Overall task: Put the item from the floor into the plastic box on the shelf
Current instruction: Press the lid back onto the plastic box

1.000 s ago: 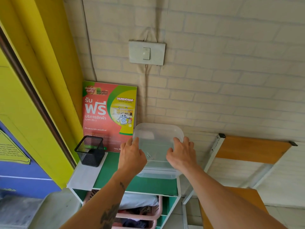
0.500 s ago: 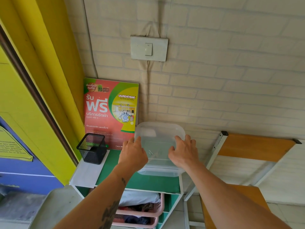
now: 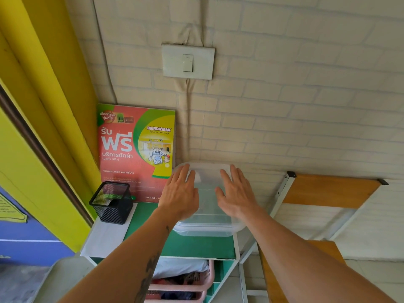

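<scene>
My fingers (image 3: 230, 174) are spread flat and loose on both sides, gripping nothing. The left hand (image 3: 180, 193) and the right hand (image 3: 237, 194) lie over the top of the plastic box (image 3: 207, 224), palms down; I cannot tell whether they press on it or hover just above. The box sits on the green top of the shelf (image 3: 196, 246), against the brick wall, and it looks closed with a clear lid. The item from the floor I cannot make out: it is not in either hand, and through the cloudy plastic nothing shows clearly.

I judge this to be the closing step, seating the lid. The next move calls for even pressure along the rim, then lifting both hands straight away without dragging the box toward the shelf edge.

Around it: a red and green poster (image 3: 135, 149) leans on the wall just beside the box, and a black mesh holder (image 3: 111, 202) stands further left on a white sheet. A pink basket (image 3: 190, 283) sits on the tier below. Nothing blocks my hands.
</scene>
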Motion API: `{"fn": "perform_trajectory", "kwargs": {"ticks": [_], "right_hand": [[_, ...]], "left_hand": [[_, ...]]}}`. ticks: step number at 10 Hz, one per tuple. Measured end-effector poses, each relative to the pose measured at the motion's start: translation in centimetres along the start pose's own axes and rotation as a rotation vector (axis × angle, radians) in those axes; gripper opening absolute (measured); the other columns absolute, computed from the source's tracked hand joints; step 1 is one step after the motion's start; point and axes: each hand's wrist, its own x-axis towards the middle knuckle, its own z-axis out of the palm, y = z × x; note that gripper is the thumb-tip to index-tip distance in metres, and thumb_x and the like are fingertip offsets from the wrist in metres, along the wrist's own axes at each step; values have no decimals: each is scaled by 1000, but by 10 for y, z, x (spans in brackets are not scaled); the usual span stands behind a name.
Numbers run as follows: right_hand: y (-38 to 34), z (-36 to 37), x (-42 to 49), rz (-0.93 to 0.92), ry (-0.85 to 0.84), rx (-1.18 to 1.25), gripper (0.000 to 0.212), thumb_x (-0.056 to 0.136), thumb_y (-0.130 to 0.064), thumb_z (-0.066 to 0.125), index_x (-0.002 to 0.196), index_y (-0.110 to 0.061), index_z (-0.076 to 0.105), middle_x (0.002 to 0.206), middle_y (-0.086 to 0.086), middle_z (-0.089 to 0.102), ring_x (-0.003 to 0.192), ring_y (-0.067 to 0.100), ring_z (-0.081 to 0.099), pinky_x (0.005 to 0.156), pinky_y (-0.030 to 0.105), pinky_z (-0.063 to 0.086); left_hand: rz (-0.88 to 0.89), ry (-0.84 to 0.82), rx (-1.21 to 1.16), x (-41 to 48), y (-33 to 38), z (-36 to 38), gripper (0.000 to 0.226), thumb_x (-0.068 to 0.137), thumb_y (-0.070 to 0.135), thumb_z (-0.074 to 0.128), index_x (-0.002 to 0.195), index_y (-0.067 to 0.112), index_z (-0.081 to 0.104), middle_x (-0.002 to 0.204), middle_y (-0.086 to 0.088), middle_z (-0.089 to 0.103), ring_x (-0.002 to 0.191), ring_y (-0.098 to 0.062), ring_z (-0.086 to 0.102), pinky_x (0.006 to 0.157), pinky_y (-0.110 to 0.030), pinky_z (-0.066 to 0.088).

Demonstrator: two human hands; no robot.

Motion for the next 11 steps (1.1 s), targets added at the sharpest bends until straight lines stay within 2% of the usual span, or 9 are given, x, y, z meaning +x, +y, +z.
{"fn": "perform_trajectory", "kwargs": {"ticks": [2, 5, 8, 9, 10, 11], "right_hand": [[6, 12, 1, -22, -38, -54, 71, 97, -54, 22, 156, -21, 1, 164, 11, -13, 150, 25, -14, 122, 46, 1], [6, 16, 0, -16, -6, -83, 71, 96, -55, 21, 156, -21, 0, 164, 11, -13, 150, 25, -14, 122, 46, 2], [5, 17, -1, -5, 19, -56, 70, 96, -54, 25, 156, -22, 7, 165, 9, -6, 151, 23, -10, 122, 45, 3], [4, 12, -1, -1, 9, -43, 69, 96, -53, 29, 155, -21, 12, 165, 9, -2, 151, 23, -7, 122, 47, 4], [3, -2, -3, -10, -10, -1, 65, 97, -48, 33, 153, -18, 20, 165, 9, 4, 151, 24, 0, 121, 49, 6], [4, -15, -6, 1, 17, 49, 63, 98, -44, 34, 153, -16, 21, 165, 8, 6, 151, 24, 4, 121, 46, 10]], "left_hand": [[-15, -165, 34, 5, -3, 18, 71, 95, 44, 19, 152, 4, 7, 163, -17, 0, 150, -29, -4, 122, -41, 0], [-3, -179, 135, 5, -5, 22, 72, 94, 47, 12, 153, 4, 6, 163, -16, 0, 150, -29, -4, 121, -41, -2], [11, -161, 137, 6, -5, 22, 72, 95, 46, 13, 152, 3, 10, 162, -17, 4, 150, -30, -1, 121, -41, 0], [4, -172, 112, 7, -3, 17, 71, 95, 44, 19, 151, 2, 12, 162, -18, 7, 149, -30, 2, 121, -42, 3], [-16, -184, 34, 11, 1, 4, 67, 94, 36, 33, 149, 1, 18, 160, -19, 15, 148, -31, 9, 121, -42, 12], [-45, -142, 23, 11, 1, -9, 62, 91, 29, 39, 145, 1, 26, 156, -17, 24, 146, -30, 16, 120, -41, 18]]}}
